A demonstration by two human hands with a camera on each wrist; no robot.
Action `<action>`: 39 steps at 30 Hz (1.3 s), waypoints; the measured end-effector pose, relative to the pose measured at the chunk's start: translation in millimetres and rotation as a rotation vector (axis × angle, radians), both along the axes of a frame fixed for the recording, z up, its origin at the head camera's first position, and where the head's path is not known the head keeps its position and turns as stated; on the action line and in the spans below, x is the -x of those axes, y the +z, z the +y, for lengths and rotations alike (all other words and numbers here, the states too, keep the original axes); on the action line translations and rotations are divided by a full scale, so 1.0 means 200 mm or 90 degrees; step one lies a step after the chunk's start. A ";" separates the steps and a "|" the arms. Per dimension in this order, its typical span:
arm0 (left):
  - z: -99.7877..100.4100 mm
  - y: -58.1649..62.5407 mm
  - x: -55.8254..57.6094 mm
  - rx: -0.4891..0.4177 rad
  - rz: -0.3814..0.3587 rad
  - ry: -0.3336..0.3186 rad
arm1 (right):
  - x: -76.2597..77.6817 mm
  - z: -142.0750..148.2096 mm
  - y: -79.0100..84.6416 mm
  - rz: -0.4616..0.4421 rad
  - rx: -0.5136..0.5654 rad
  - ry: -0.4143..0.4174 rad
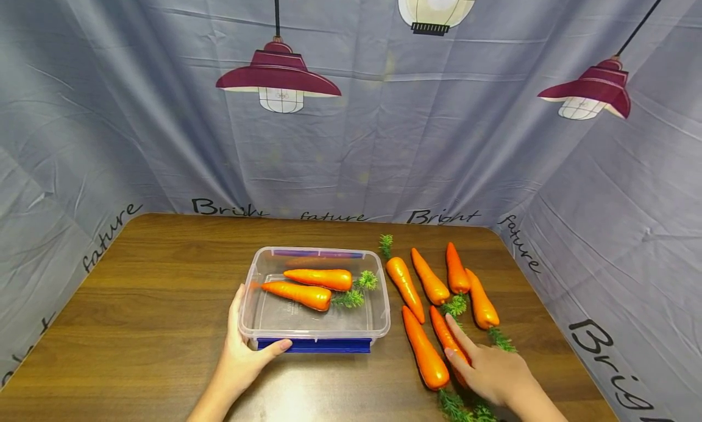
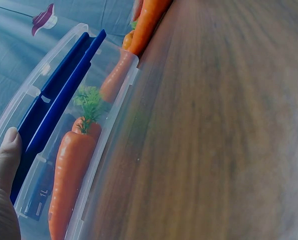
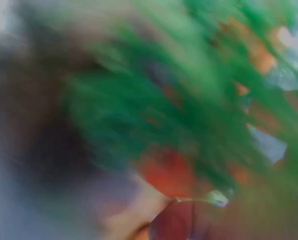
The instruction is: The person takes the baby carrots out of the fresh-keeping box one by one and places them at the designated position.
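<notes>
Two tapered orange carrots (image 1: 301,295) with green tops lie in a clear rectangular plastic box (image 1: 329,335); the left hand (image 1: 245,350) grips its eight-o'clock corner, thumb on the blue front latch (image 1: 329,346). Toward four o'clock, the right hand (image 1: 488,368) touches a slim orange-red carrot (image 1: 442,327); I cannot tell whether it grips.

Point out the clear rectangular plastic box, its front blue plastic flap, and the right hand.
Clear box (image 1: 340,335): head view, front rim.
Blue flap (image 1: 320,346): head view, middle.
Right hand (image 1: 492,370): head view, back.
</notes>
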State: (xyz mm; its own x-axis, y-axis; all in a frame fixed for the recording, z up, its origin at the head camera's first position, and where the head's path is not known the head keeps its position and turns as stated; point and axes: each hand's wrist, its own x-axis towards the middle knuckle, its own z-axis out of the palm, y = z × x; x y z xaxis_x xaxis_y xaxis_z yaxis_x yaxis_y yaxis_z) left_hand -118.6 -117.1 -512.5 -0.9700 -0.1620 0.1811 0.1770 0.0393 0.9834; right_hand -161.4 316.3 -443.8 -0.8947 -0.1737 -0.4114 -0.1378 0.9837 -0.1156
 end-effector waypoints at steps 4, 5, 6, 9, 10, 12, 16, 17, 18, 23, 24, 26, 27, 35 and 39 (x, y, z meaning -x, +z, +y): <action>0.00 0.00 0.00 -0.004 0.003 0.002 | 0.03 -0.03 0.10 0.051 -0.019 0.026; 0.00 0.00 0.00 -0.005 0.002 0.001 | 0.03 -0.05 0.12 0.074 -0.014 0.036; 0.00 0.00 0.00 -0.004 -0.001 0.002 | 0.04 -0.07 0.15 0.098 -0.011 0.047; 0.00 0.01 0.00 -0.008 -0.011 -0.001 | 0.07 -0.14 0.21 0.197 0.016 0.092; 0.00 0.01 0.00 -0.007 -0.014 -0.002 | 0.08 -0.17 0.22 0.227 0.026 0.108; 0.00 0.01 0.00 -0.006 -0.015 -0.002 | 0.11 -0.23 0.25 0.276 0.043 0.145; 0.00 0.00 0.00 -0.003 -0.018 -0.002 | 0.17 -0.39 0.32 0.317 0.087 0.214; 0.00 0.00 0.00 -0.002 -0.018 -0.001 | 0.19 -0.43 0.34 0.317 0.096 0.227; 0.00 0.00 0.00 0.000 -0.018 0.000 | 0.20 -0.47 0.35 0.313 0.104 0.238; 0.00 0.01 0.00 0.001 -0.017 0.001 | 0.27 -0.68 0.41 0.278 0.120 0.279; 0.00 0.01 0.00 0.000 -0.016 0.001 | 0.29 -0.72 0.42 0.271 0.120 0.287; 0.00 0.01 0.00 0.000 -0.014 0.001 | 0.31 -0.79 0.44 0.262 0.121 0.306; 0.00 0.01 0.00 0.000 -0.013 0.001 | 0.32 -0.83 0.45 0.256 0.122 0.317; 0.00 0.01 0.00 0.000 0.009 -0.004 | 0.41 -1.07 0.44 0.177 0.095 0.378; 0.00 0.00 0.00 0.003 0.019 -0.008 | 0.43 -1.16 0.40 0.149 0.054 0.401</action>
State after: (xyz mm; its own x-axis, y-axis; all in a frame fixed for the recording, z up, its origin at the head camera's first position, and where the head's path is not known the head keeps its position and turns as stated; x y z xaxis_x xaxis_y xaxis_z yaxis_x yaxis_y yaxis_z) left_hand -118.8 -117.0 -511.8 -0.9660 -0.1489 0.2112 0.2071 0.0422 0.9774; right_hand -248.2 85.1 -363.5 -0.6761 -0.7142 -0.1812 -0.7125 0.6963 -0.0861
